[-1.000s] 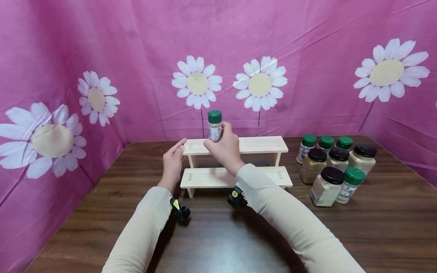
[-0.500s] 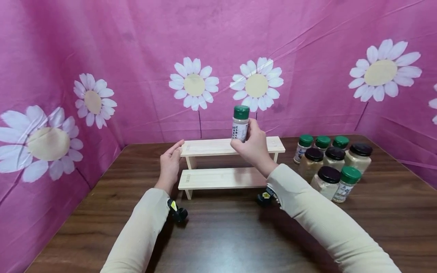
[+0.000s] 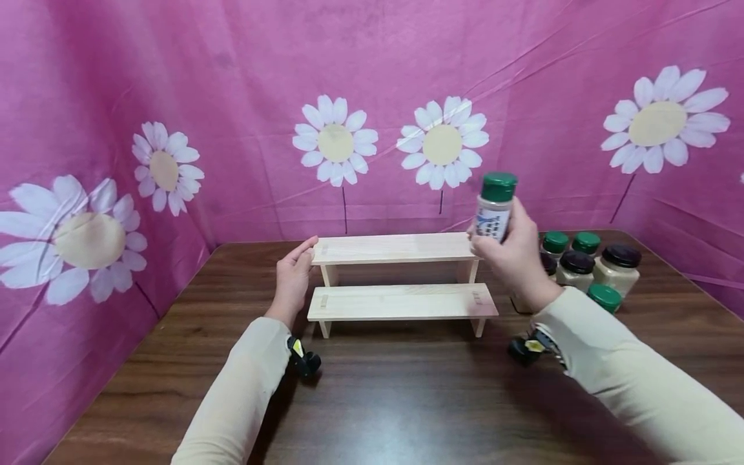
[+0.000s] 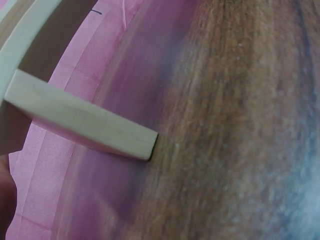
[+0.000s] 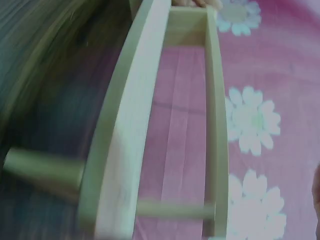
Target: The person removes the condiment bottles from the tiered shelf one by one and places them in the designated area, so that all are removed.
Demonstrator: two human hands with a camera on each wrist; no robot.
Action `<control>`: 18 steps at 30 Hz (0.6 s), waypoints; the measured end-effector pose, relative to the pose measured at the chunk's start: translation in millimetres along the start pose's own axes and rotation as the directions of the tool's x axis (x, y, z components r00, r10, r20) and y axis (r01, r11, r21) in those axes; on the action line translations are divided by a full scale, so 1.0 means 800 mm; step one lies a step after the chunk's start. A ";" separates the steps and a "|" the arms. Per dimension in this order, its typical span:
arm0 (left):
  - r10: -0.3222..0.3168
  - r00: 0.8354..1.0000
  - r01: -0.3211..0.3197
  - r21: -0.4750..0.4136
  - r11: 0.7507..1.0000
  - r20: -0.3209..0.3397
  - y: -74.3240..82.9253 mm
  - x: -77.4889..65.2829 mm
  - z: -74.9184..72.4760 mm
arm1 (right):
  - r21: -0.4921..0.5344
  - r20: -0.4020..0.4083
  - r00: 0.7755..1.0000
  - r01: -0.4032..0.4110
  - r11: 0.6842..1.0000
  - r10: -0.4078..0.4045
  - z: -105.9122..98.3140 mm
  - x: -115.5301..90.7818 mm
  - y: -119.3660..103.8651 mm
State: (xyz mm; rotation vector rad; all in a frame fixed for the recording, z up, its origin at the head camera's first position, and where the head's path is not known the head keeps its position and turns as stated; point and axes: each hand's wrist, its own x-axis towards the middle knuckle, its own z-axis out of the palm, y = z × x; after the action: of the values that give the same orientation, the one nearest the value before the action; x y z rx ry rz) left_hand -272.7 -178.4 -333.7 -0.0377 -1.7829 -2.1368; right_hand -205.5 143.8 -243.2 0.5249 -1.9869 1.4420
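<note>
My right hand point(image 3: 514, 252) grips a spice shaker bottle point(image 3: 493, 216) with a green cap and a white label. It holds the bottle nearly upright, in the air by the right end of a two-tier wooden shelf rack point(image 3: 401, 302). At the rack's other end, the extended fingers of my left hand point(image 3: 292, 279) touch the upper board point(image 3: 401, 248). A rack leg point(image 4: 85, 117) and part of a finger point(image 4: 6, 195) show in the left wrist view. In the right wrist view the rack's boards point(image 5: 130, 130) run lengthwise; the bottle is out of sight there.
To the right stand several spice jars, some with black lids point(image 3: 622, 256) and some with green caps point(image 3: 586, 242). My right hand and sleeve partly cover them. Behind the dark wooden table point(image 3: 395, 400) hangs a pink cloth point(image 3: 244, 84) with white flowers.
My right hand has carried the bottle rightward from above the rack's left half to beyond its right end, slightly higher and nearer. My left hand stays at the rack's left end.
</note>
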 end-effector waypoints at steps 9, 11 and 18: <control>-0.001 1.000 0.001 -0.017 1.000 0.005 0.000 0.001 0.004 | 0.283 0.007 0.999 0.046 0.958 -0.051 -0.077 -0.015 0.020; -0.001 1.000 0.001 -0.028 1.000 0.003 -0.001 0.002 0.005 | 0.328 0.023 0.999 0.035 0.944 -0.045 -0.094 -0.019 0.023; -0.007 1.000 0.007 -0.026 1.000 -0.015 -0.001 0.001 0.001 | 0.424 0.215 0.968 0.030 0.905 -0.133 -0.156 -0.032 0.043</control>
State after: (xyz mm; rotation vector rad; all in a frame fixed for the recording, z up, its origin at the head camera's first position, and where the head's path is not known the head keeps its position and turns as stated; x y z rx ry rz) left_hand -274.0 -177.8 -333.9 -0.0218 -1.7497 -2.1595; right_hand -177.5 271.6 -258.6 1.0003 -1.8004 1.8341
